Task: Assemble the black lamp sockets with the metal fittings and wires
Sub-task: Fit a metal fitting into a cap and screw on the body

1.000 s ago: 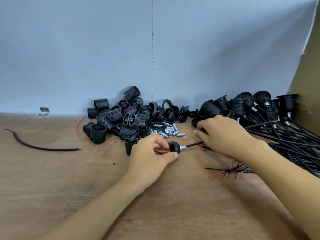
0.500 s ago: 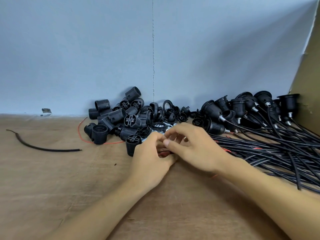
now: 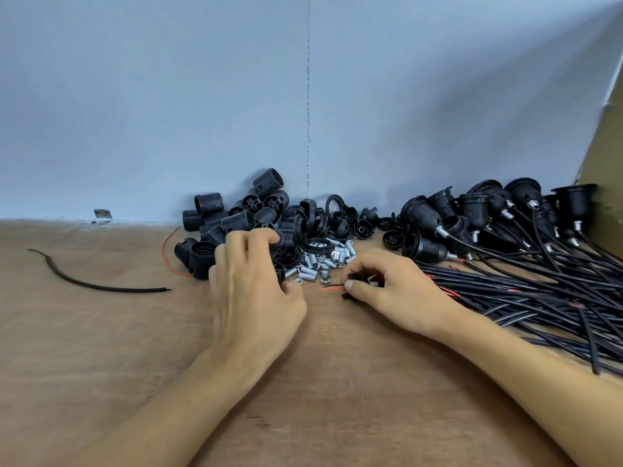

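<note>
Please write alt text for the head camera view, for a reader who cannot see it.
A person's right hand pinches a wired black cap over a wooden table; the left hand touches loose black sockets beside metal fittings.

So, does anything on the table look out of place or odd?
A black cable piece lies alone at the far left, apart from the wire bundle on the right. A thin red wire strays beside the socket pile.

Sockets (image 3: 236,220): no readable marking on the black shells.
Metal fittings (image 3: 332,256): no stamped letters or numbers legible.
Wires (image 3: 526,291): no print legible on the sheaths.
Wall (image 3: 168,112): no sign or label.
</note>
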`<state>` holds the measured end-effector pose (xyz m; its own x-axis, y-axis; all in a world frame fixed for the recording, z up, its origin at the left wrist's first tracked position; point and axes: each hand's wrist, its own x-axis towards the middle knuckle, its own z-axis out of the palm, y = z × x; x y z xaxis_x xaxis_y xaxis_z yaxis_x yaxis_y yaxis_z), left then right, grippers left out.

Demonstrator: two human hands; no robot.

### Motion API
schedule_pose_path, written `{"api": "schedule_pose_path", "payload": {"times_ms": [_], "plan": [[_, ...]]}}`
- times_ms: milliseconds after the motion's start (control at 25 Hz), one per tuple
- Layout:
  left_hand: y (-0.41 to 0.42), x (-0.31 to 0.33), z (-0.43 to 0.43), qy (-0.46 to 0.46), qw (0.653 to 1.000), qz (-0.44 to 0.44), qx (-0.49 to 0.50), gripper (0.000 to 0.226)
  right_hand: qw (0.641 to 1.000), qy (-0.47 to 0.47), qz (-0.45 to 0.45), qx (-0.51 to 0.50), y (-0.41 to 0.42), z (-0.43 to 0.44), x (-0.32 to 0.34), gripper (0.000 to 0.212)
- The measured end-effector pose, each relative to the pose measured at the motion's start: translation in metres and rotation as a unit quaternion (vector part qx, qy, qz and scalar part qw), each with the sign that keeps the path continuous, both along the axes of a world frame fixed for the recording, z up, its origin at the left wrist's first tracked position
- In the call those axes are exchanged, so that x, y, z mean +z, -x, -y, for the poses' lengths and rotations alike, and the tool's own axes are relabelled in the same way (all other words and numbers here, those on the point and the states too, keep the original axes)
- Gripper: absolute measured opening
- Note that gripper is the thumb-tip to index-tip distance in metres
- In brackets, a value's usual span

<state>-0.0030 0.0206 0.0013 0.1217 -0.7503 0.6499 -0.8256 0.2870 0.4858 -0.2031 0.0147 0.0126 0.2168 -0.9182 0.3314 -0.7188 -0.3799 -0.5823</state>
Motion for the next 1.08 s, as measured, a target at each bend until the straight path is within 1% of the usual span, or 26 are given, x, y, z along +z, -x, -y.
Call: {"api": "schedule_pose_path", "payload": {"times_ms": [120, 200, 320, 440, 640, 840, 1000, 1080], "plan": [[-0.001, -0.001, 0.001, -0.094, 0.995, 0.018, 0.033, 0.06, 1.0, -0.006, -0.002, 0.004, 0.001, 0.0, 0.0, 0.015], [0.001, -0.003, 0.001, -0.119, 0.992, 0.03, 0.028, 0.055, 1.0, 0.008, -0.008, 0.002, 0.0, -0.001, -0.001, 0.014], [0.002, -0.007, 0.003, -0.11, 0.994, 0.0, -0.011, 0.049, 1.0, 0.017, 0.006, 0.0, -0.002, -0.001, -0.001, 0.009], [0.004, -0.01, 0.004, -0.096, 0.993, -0.039, -0.057, 0.051, 0.999, -0.007, 0.03, -0.013, -0.002, -0.001, -0.001, 0.009], [0.014, -0.013, 0.0, -0.052, 0.99, -0.031, -0.126, 0.046, 0.99, -0.068, 0.119, -0.015, 0.002, 0.002, -0.001, 0.005], [0.009, -0.013, 0.001, -0.042, 0.981, -0.033, -0.185, 0.044, 0.979, -0.081, 0.186, 0.031, 0.005, 0.003, -0.002, 0.008], [0.008, -0.013, 0.001, -0.042, 0.975, -0.021, -0.219, 0.048, 0.977, -0.079, 0.188, 0.058, 0.002, 0.001, -0.001, 0.004], [0.008, -0.013, 0.002, -0.037, 0.974, -0.014, -0.225, 0.051, 0.98, -0.088, 0.169, 0.066, 0.0, -0.001, -0.001, 0.007]]}}
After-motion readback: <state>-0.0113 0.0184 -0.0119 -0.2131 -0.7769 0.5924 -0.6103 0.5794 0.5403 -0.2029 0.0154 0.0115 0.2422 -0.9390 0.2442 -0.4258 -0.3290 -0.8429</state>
